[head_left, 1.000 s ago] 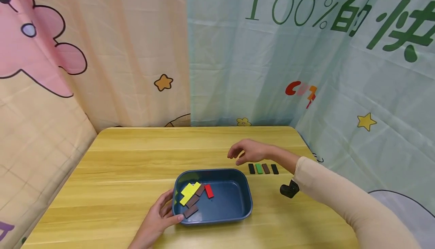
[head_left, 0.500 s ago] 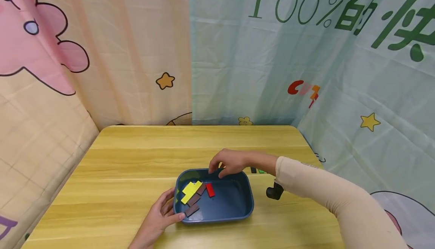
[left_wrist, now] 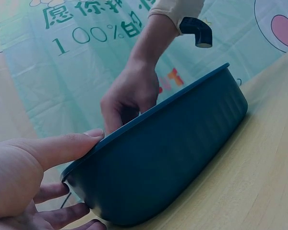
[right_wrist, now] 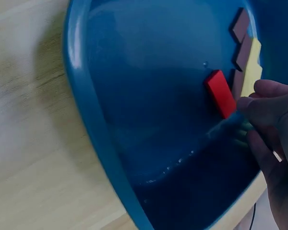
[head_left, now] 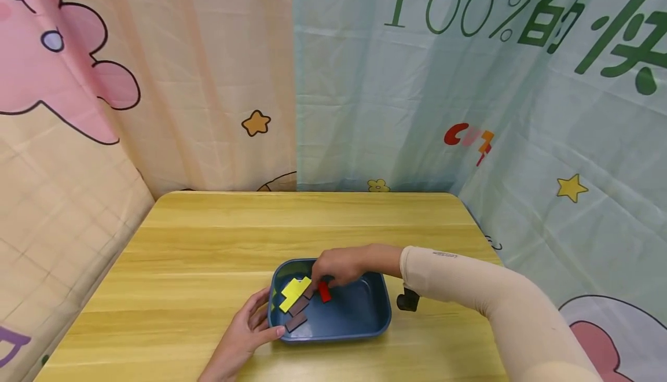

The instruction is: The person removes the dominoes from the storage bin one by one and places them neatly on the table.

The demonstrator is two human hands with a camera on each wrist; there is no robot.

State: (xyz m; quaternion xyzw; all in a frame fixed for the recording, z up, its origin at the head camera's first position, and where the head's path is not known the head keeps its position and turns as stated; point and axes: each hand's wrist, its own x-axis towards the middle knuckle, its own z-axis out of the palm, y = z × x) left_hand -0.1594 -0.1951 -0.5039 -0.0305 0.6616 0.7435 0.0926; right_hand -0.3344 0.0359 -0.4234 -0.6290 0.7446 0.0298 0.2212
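A big printed cloth curtain (head_left: 417, 81) hangs behind everything. In front of it is the yellow wooden tabletop (head_left: 208, 237).

Near the front edge of the tabletop sits a dark blue plastic tray with round corners (head_left: 365, 327). Everything else here is told from this tray.

The left hand (head_left: 245, 335) is at the tray's left end. Its thumb lies on the rim and its other fingers are spread loosely along the outside wall, so it steadies the tray.

The right hand (head_left: 336, 267), with a long beige sleeve (head_left: 469, 283) on its arm, reaches down into the tray from the far side. Its fingers (right_wrist: 269, 103) are curled close together right by the small red flat block (head_left: 325, 291). I cannot tell if they have hold of it yet or only touch it.

Inside the tray, at the left end, lie a flat yellow stepped piece (head_left: 293, 293) and some small brown flat blocks (head_left: 297, 315). The red block lies just right of them. The right half of the tray floor has no pieces on it.

So it looks like several pieces are left in the tray, with the red one the one in hand.
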